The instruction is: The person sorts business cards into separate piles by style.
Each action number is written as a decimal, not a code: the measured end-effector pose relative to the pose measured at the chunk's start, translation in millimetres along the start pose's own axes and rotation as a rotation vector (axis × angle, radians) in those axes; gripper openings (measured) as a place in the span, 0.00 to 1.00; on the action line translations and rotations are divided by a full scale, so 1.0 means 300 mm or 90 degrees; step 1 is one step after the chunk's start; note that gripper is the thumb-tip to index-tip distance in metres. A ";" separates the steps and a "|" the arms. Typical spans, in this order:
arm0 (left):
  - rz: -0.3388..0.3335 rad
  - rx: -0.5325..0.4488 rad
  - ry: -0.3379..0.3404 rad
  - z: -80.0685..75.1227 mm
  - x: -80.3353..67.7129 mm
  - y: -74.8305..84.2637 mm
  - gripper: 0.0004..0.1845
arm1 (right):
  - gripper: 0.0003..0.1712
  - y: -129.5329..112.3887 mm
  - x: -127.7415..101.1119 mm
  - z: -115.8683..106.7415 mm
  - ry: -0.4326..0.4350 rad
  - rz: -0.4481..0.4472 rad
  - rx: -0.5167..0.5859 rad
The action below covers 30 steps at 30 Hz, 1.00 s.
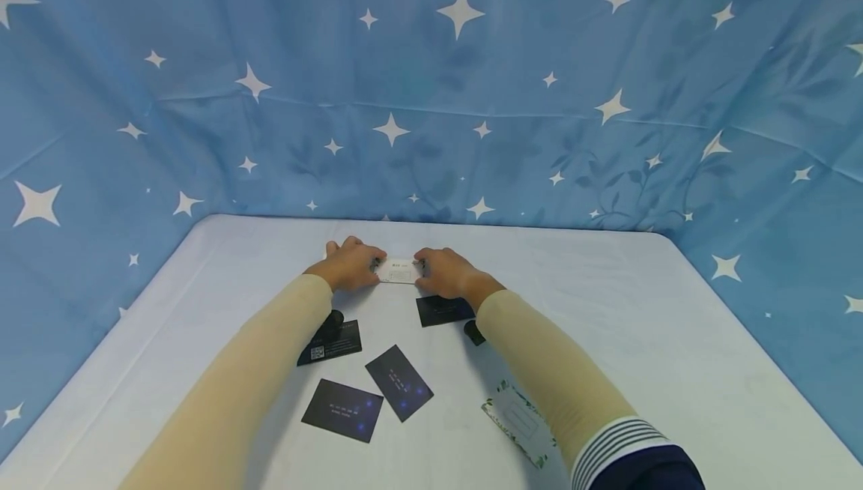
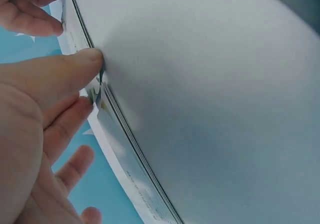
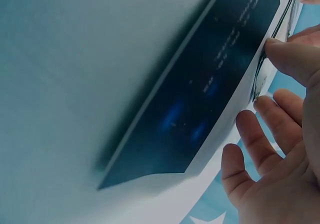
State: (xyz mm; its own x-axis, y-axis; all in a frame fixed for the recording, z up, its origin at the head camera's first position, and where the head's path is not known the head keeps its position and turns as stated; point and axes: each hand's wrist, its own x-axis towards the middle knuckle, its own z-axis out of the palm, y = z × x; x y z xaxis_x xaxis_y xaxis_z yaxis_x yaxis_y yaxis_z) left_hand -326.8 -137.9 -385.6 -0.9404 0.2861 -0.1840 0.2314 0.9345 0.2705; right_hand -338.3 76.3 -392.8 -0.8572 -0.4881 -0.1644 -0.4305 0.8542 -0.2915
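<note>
A small white printed card (image 1: 398, 271), possibly more than one layered together, is held at its two ends near the far side of the table. My left hand (image 1: 347, 264) pinches its left end, thumb (image 2: 82, 66) near side and fingers behind. At the right end, my right hand (image 1: 445, 273) pinches it the same way. Thin layered edges of white cards (image 2: 135, 154) show beside the left hand in the left wrist view. Just below the right hand lies a dark card with blue glows (image 3: 185, 89).
On the white table (image 1: 607, 310) lie two dark cards (image 1: 342, 409) (image 1: 400, 382) and a black card with a QR code (image 1: 337, 348). Small black objects (image 1: 332, 323) (image 1: 474, 333) sit near the forearms. A leaf-bordered card (image 1: 519, 419) lies partly under the right sleeve. A blue starry curtain (image 1: 431, 85) hangs behind.
</note>
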 end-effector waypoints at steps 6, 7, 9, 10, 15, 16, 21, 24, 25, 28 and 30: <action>-0.008 -0.009 -0.011 -0.006 0.003 0.010 0.30 | 0.33 0.004 -0.002 -0.002 0.005 0.007 0.027; -0.009 -0.010 -0.012 -0.006 0.004 0.011 0.30 | 0.33 0.004 -0.003 -0.002 0.006 0.010 0.031; -0.009 -0.009 -0.012 -0.007 0.005 0.013 0.30 | 0.33 0.004 -0.002 -0.002 0.008 0.013 0.037; -0.008 -0.007 -0.012 -0.006 0.006 0.013 0.30 | 0.33 0.005 -0.002 -0.002 0.008 0.015 0.038; -0.008 -0.005 -0.015 -0.002 0.004 0.014 0.30 | 0.34 0.008 0.006 0.003 0.010 0.018 0.048; -0.009 -0.006 -0.014 -0.001 0.004 0.013 0.30 | 0.34 0.008 0.007 0.005 0.010 0.019 0.053; -0.008 -0.012 -0.009 0.004 0.009 0.009 0.30 | 0.36 0.007 0.011 0.011 0.021 0.030 0.069; -0.007 -0.010 -0.009 0.004 0.013 0.007 0.30 | 0.36 0.007 0.013 0.014 0.027 0.035 0.073; -0.006 -0.009 -0.009 0.004 0.013 0.007 0.30 | 0.36 0.007 0.013 0.015 0.029 0.037 0.077; -0.003 -0.008 -0.011 0.002 0.011 0.008 0.30 | 0.36 0.005 0.012 0.015 0.029 0.041 0.085; -0.002 -0.009 -0.013 0.000 0.010 0.010 0.30 | 0.36 0.004 0.010 0.014 0.028 0.044 0.090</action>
State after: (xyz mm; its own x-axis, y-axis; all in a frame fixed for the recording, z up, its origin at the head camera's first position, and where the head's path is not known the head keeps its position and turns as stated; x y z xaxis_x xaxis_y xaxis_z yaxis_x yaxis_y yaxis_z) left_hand -328.9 -134.3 -385.4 -0.9359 0.2869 -0.2042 0.2243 0.9327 0.2824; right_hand -340.2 74.9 -397.7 -0.8963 -0.4176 -0.1488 -0.3279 0.8504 -0.4114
